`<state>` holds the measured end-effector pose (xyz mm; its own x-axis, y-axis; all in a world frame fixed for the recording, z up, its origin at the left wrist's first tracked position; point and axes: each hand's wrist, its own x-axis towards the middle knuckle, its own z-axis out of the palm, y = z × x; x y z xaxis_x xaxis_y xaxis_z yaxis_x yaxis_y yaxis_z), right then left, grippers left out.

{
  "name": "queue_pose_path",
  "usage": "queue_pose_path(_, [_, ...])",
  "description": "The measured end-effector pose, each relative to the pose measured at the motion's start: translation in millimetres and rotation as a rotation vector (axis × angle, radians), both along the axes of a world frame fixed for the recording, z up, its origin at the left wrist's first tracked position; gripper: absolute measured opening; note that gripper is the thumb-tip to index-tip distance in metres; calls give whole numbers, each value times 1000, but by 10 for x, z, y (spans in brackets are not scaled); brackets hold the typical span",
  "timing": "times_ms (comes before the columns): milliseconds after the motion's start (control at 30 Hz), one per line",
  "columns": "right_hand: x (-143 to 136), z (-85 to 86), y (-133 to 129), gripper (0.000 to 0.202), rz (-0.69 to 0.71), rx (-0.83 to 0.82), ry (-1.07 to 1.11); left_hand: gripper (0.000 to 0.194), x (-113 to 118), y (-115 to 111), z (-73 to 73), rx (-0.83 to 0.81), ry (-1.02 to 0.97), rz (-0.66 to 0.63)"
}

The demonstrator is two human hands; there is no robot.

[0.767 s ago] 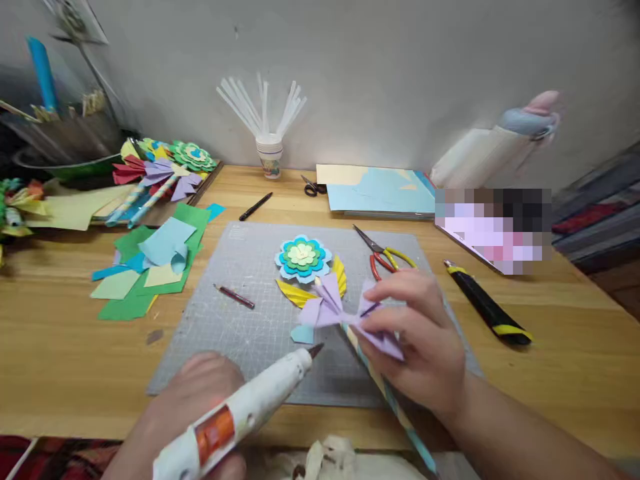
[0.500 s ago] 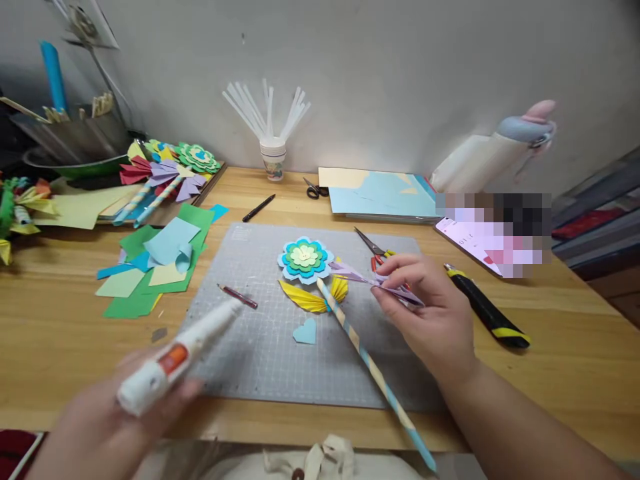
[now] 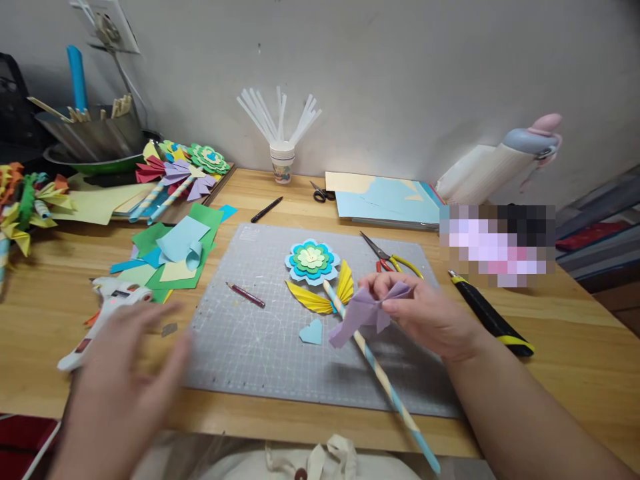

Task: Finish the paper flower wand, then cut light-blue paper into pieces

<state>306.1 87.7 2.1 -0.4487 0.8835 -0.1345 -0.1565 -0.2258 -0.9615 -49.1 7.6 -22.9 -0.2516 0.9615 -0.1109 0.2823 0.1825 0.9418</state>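
My right hand (image 3: 425,310) pinches a folded purple paper bow (image 3: 367,310) above the striped paper stick. My left hand (image 3: 135,360), blurred, is open with its fingers apart, beside the white glue gun (image 3: 107,313) that lies on the table at the left. On the grey cutting mat (image 3: 240,360) rests a layered blue and green paper flower (image 3: 312,261). Below it are yellow pleated leaves (image 3: 307,297) on the blue and cream stick (image 3: 375,367). A light blue paper heart (image 3: 311,332) and a dark red pencil (image 3: 246,295) lie on the mat.
Scissors (image 3: 383,253) with red and yellow handles lie behind my right hand, a black and yellow cutter (image 3: 490,317) to its right. Paper scraps (image 3: 183,243) sit at the left. Further back stand a cup of white sticks (image 3: 283,163), a pen (image 3: 267,209) and paper sheets (image 3: 385,200).
My left hand has let go of the glue gun, which now lies on the table at the left. My right hand has turned the purple bow, so its folds face the camera.
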Motion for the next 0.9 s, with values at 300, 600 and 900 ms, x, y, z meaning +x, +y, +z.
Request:
queue_pose_path(300, [203,1,91,18,0,1,520,32,1607,104,247,-687,-907,-344])
queue_pose_path(600, [144,-5,62,19,66,-15,587,5,2025,192,158,-571,-906,-319])
queue_pose_path(900, [42,315,35,16,92,20,206,37,1711,487,255,-139,-653,-392])
